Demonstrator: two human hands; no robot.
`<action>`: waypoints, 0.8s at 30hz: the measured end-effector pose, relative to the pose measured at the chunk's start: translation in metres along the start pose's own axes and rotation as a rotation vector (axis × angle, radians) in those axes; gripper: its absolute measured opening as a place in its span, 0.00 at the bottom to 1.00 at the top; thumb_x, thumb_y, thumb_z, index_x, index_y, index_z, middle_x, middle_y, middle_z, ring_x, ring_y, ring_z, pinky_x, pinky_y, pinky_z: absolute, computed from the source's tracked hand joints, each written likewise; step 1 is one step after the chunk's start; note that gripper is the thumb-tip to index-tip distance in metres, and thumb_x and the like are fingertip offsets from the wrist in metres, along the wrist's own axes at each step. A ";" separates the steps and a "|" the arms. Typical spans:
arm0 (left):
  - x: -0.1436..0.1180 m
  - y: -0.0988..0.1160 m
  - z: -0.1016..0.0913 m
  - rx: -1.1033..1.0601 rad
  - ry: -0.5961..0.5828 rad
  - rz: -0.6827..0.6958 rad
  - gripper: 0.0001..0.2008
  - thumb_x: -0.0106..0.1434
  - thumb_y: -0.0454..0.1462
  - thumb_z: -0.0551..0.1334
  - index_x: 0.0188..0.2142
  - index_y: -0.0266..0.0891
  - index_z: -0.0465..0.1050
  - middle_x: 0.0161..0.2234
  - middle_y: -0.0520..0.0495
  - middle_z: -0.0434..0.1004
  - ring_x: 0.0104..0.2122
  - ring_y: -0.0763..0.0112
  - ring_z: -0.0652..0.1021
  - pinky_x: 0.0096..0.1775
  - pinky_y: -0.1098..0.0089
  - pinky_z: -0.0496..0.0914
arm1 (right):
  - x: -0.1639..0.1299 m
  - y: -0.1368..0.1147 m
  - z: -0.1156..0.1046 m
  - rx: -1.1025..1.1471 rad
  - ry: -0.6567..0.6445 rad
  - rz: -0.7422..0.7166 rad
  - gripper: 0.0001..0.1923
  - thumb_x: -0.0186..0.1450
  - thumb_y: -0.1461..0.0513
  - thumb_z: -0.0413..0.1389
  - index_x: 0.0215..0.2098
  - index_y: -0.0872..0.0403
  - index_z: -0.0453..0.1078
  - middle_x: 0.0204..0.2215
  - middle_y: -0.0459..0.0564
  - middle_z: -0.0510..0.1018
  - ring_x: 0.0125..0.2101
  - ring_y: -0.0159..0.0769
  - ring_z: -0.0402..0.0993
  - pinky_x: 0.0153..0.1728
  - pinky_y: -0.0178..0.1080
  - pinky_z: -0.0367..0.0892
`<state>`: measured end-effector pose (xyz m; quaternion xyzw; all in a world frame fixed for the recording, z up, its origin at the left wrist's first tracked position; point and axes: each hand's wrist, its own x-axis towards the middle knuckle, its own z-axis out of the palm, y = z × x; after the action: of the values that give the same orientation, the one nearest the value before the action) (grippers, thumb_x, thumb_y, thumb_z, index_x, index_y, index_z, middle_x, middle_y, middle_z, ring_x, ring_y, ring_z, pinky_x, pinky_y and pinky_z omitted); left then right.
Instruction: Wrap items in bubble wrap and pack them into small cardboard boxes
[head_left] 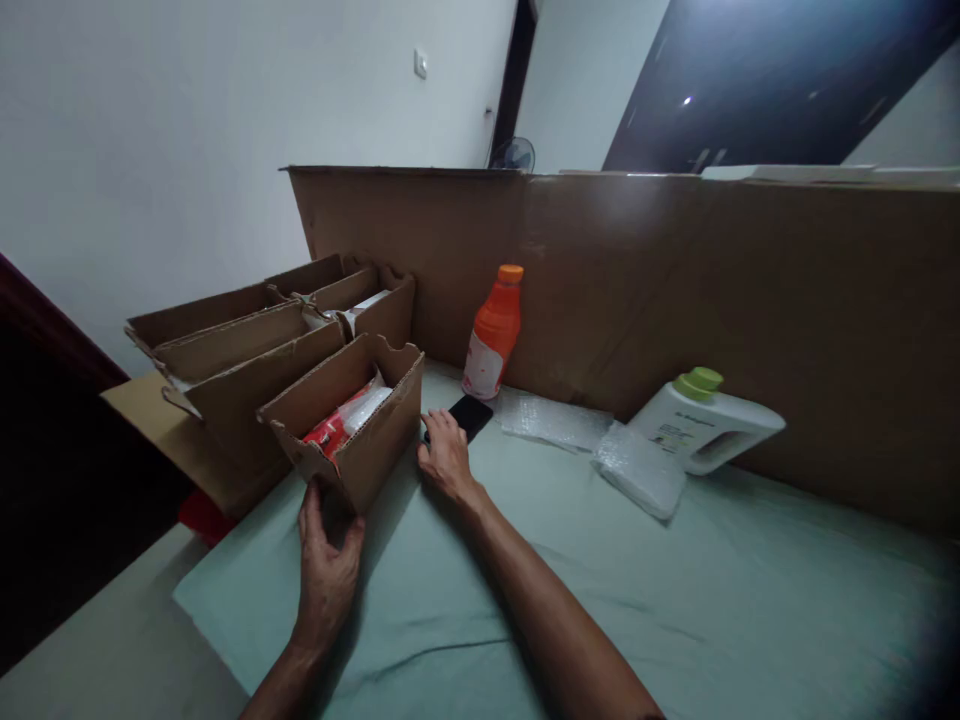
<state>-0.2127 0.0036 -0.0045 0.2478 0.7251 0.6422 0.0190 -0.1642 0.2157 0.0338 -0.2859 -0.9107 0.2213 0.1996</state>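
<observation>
At left, an open brown cardboard box (390, 440) is already loaded with a red packet (330, 433); a clear bubble-wrap pouch (643, 472) lies outside. The box is flanked by left hand (328, 580) and right hand (450, 460); neither grip can be told.

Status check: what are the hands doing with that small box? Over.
Left hand at near end of small box. Right hand beside its far end; contact unclear. Red packet inside. Orange bottle beyond, clear of both hands.
</observation>
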 end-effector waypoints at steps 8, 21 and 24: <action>0.015 -0.001 0.014 0.028 -0.018 -0.029 0.38 0.63 0.44 0.64 0.69 0.44 0.53 0.67 0.37 0.57 0.68 0.52 0.61 0.68 0.52 0.55 | -0.006 0.037 -0.014 -0.187 -0.107 -0.188 0.13 0.66 0.63 0.58 0.48 0.56 0.75 0.54 0.59 0.77 0.61 0.48 0.66 0.62 0.49 0.58; 0.089 0.037 0.137 0.139 0.074 -0.178 0.40 0.62 0.37 0.65 0.69 0.34 0.49 0.69 0.27 0.52 0.70 0.48 0.55 0.67 0.54 0.57 | -0.061 0.056 -0.008 -0.160 0.190 -0.152 0.16 0.63 0.64 0.58 0.50 0.58 0.75 0.62 0.65 0.70 0.64 0.56 0.61 0.61 0.57 0.61; 0.112 0.038 0.159 0.188 0.120 -0.204 0.36 0.64 0.37 0.65 0.67 0.34 0.54 0.68 0.28 0.55 0.69 0.47 0.58 0.65 0.52 0.61 | -0.061 0.060 -0.007 -0.141 0.213 -0.159 0.16 0.63 0.65 0.57 0.49 0.58 0.76 0.61 0.64 0.71 0.64 0.56 0.62 0.60 0.56 0.62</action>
<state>-0.2429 0.1954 0.0365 0.1348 0.8034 0.5797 0.0174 -0.0893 0.2246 -0.0060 -0.2479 -0.9175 0.1088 0.2914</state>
